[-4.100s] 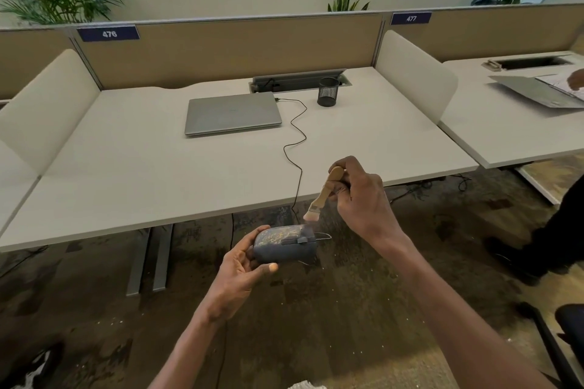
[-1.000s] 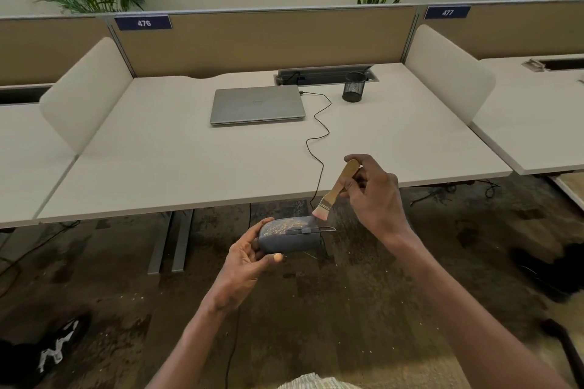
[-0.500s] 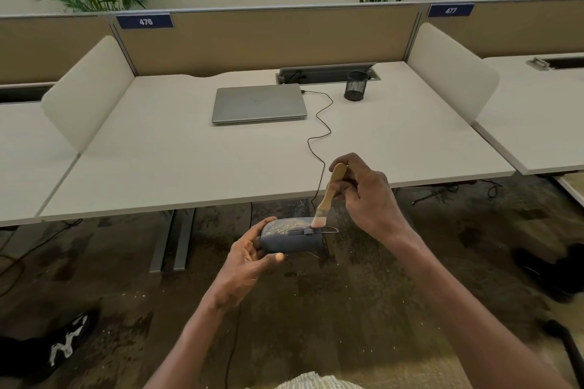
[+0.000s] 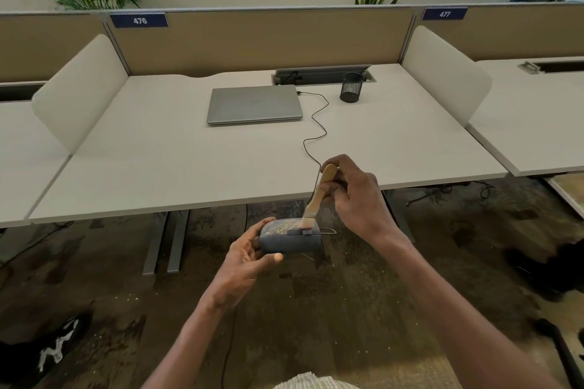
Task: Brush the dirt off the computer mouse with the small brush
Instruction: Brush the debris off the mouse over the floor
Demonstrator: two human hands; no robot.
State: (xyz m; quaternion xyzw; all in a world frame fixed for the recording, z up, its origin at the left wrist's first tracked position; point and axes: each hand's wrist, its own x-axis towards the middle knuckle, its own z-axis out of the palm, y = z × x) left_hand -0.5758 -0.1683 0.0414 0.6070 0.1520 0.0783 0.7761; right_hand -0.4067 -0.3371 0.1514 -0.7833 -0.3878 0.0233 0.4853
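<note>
Grit, pale and speckled, covers the rounded grey mouse (image 4: 289, 235) that my left hand (image 4: 249, 257) cradles, fingers curled round it, above the floor near the bench (image 4: 158, 167). My right hand (image 4: 357, 196) pinches the wooden brush (image 4: 317, 196), bristles seemingly touching the mouse's top. Far back, a black mesh cup (image 4: 350, 87) stands beside a shut laptop (image 4: 254, 104).

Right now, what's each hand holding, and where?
Left hand grips the computer mouse by its rear end. Right hand pinches the small brush on its wooden handle.

"476" on blue plate (image 4: 139, 20) on partition (image 4: 259, 41), left; "477" on blue plate (image 4: 444, 14), right. Nothing else legible.
</note>
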